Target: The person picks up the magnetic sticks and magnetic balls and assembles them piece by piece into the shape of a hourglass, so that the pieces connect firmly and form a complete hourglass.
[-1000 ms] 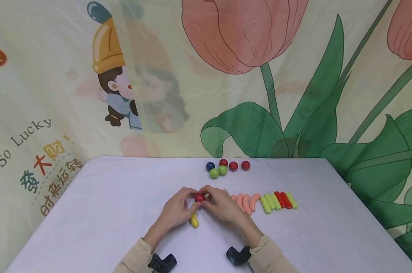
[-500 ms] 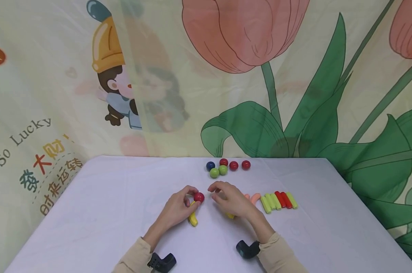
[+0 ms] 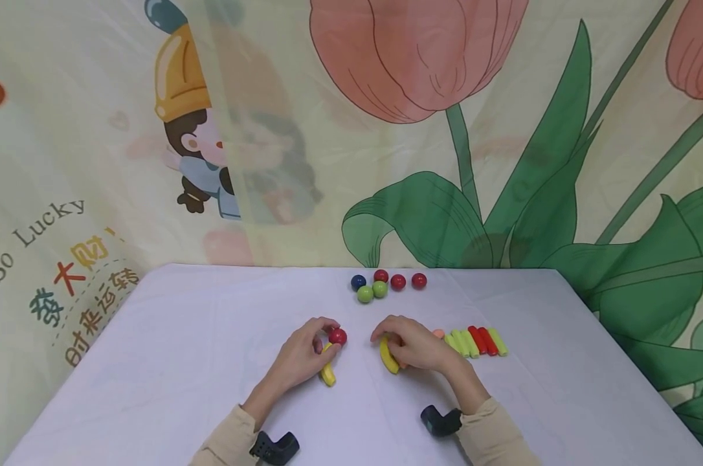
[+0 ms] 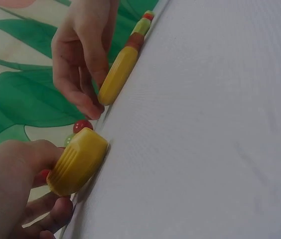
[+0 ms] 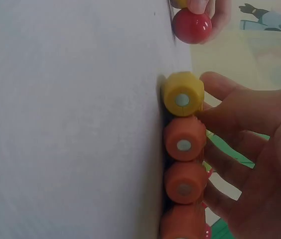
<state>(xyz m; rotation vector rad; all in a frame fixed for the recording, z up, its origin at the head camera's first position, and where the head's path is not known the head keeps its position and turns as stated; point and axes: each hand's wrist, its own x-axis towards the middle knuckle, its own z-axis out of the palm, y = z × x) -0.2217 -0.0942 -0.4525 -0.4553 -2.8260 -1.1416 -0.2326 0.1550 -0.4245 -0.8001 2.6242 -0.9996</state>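
Observation:
My left hand (image 3: 305, 349) pinches a shiny red ball (image 3: 338, 336) between thumb and fingers. Close beneath that hand a yellow toy banana (image 3: 327, 374) lies on the white cloth, its upper end partly hidden. To the right, the thumb and index finger of my right hand (image 3: 415, 343) are round a second yellow toy banana (image 3: 389, 358). In the right wrist view this banana's end (image 5: 183, 93) stands at the head of a row of pinkish-orange curved pieces (image 5: 185, 138), beside the other fingers. Most of that row is hidden under the right hand in the head view.
Right of the right hand lie light-green sticks (image 3: 465, 343) and red sticks (image 3: 481, 340) side by side. Several balls rest near the back edge: a blue ball (image 3: 358, 282), green balls (image 3: 365, 294) and red balls (image 3: 419, 281). Behind the table (image 3: 153, 336) hangs a printed cloth (image 3: 281, 246).
My right hand has left the red ball and moved right to the second yellow banana, covering the pink pieces. My left hand keeps the red ball, nearly still.

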